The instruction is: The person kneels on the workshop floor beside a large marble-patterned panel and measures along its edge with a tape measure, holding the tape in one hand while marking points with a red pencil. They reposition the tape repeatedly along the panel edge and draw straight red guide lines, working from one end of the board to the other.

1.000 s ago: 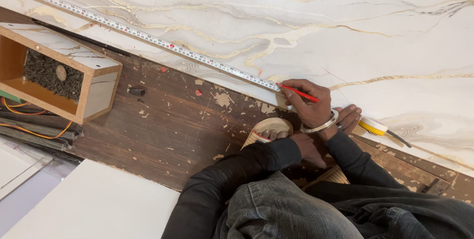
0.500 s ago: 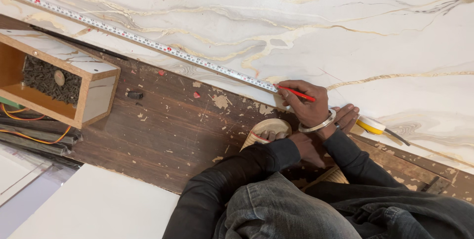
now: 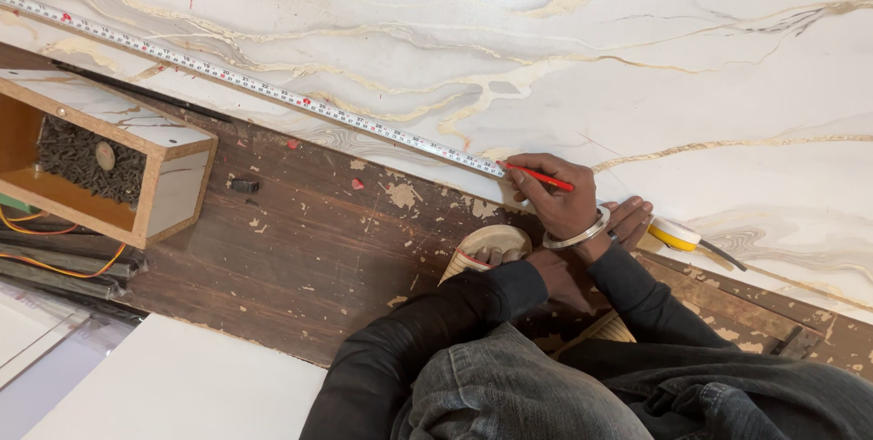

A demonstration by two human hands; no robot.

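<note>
Veined marble slab (image 3: 564, 49), red pencil (image 3: 538, 177)

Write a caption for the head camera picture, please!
Hand marks marbled slab with red pencil beside tape measure.

Right hand (image 3: 556, 199) curled in a pinch grip, left hand (image 3: 629, 222) flat beside its wrist.

Red pencil (image 3: 538, 176) lies nearly flat, tip pointing left at the end of the tape measure (image 3: 255, 85), w/ most of its shaft showing. Tape's a long white blade w/ red marks, stretched diagonally along the lower edge of the white, gold-veined marble slab (image 3: 509, 31).
</note>
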